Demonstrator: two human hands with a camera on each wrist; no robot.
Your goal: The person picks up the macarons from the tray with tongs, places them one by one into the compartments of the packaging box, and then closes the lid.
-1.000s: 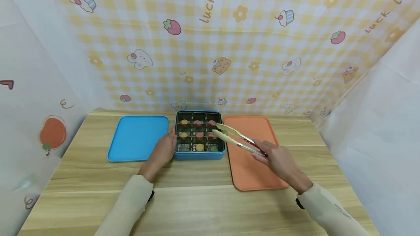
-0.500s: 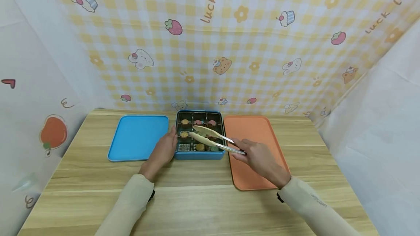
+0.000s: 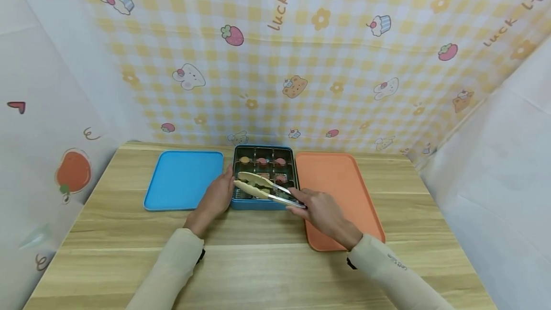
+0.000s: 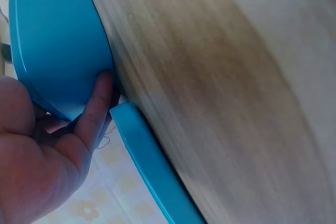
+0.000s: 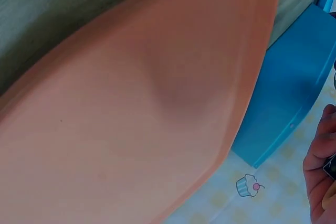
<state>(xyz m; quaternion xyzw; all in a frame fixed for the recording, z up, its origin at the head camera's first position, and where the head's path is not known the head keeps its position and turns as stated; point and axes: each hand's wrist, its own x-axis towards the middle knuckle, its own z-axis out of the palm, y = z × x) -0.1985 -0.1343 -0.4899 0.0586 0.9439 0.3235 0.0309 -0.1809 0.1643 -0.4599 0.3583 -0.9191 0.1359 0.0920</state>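
In the head view, a blue tin (image 3: 262, 204) with a black divided insert stands at the back middle. Small round pink pieces (image 3: 281, 161) and an orange one (image 3: 245, 160) sit in its compartments. My left hand (image 3: 215, 197) lies along the tin's left side, its fingers touching the wall; the left wrist view shows a straight finger (image 4: 94, 108) against it. My right hand (image 3: 320, 209) grips food tongs (image 3: 275, 196). Their cream tips are parted above the tin's left front compartments and hide part of them. Something greenish shows between the tips; I cannot tell whether it is held.
A flat blue tray or lid (image 3: 185, 178) lies left of the tin. An orange tray (image 3: 344, 195) lies to its right, partly under my right forearm. The wooden table (image 3: 258, 267) ends at a patterned cloth (image 3: 258, 61) behind.
My right hand has moved left with the tongs, bringing their tips from the tin's right edge to its left front compartments. My left hand stays against the tin.
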